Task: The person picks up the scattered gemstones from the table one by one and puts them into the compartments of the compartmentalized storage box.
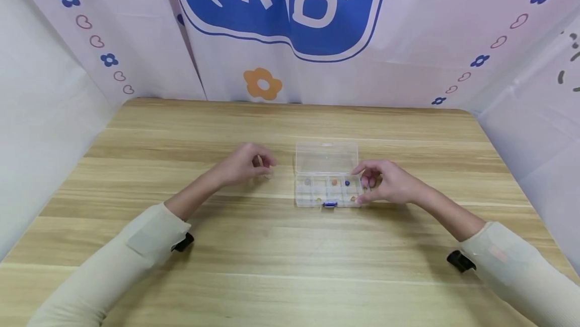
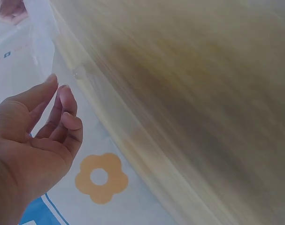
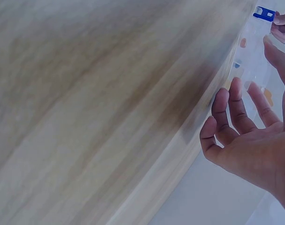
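Observation:
A clear plastic compartment box (image 1: pixel 319 202) stands on the table with its lid (image 1: pixel 326 158) tipped back and a blue latch (image 1: pixel 330 205) at its front. Small beads lie in separate compartments, among them a dark blue bead (image 1: pixel 347 183) and an orange bead (image 1: pixel 334 183). My right hand (image 1: pixel 391 183) grips the box's right end, thumb at the front corner and index finger towards the back. Left of the box, my left hand (image 1: pixel 246 166) hovers low with bent fingers. By its fingertips is a tiny clear object (image 1: pixel 268 176), too small to identify. In the left wrist view thumb and index finger are slightly apart.
The box and both hands are over a wood-grain table (image 1: pixel 272 266). Behind it hangs a white cloth (image 1: pixel 408 65) with a blue printed sign and an orange flower (image 1: pixel 263 84). White sheeting (image 1: pixel 50 90) borders the sides. Each sleeve carries a black wrist device (image 1: pixel 183 242).

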`<state>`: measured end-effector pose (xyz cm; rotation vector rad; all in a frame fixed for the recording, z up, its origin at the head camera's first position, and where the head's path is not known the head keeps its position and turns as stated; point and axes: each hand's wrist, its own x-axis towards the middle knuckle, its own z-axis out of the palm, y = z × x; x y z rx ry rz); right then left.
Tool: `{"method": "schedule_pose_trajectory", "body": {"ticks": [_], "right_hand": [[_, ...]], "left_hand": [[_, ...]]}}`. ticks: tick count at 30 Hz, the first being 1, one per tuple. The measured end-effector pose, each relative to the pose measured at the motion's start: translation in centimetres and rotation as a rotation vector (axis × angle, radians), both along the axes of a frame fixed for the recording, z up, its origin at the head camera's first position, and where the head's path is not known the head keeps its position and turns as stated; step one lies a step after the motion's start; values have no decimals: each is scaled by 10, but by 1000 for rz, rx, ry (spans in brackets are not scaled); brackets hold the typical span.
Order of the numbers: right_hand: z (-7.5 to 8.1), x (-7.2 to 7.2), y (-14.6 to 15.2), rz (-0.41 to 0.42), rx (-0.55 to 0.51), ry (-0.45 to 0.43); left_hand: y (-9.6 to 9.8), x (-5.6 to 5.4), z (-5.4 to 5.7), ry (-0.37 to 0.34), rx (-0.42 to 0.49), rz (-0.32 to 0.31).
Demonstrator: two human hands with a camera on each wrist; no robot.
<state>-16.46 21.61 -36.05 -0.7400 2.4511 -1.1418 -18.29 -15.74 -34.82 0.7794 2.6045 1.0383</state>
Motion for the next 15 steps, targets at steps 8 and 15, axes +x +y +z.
{"method": "schedule_pose_trajectory", "body": {"ticks": [8,15], "right_hand": [[1,0,-1,-2,6,-6],[1,0,0,-2,1,-12]], "left_hand": [[-2,-3,-7,-10,-49,-19],[1,-4,-11,30,-104,-27]]}}
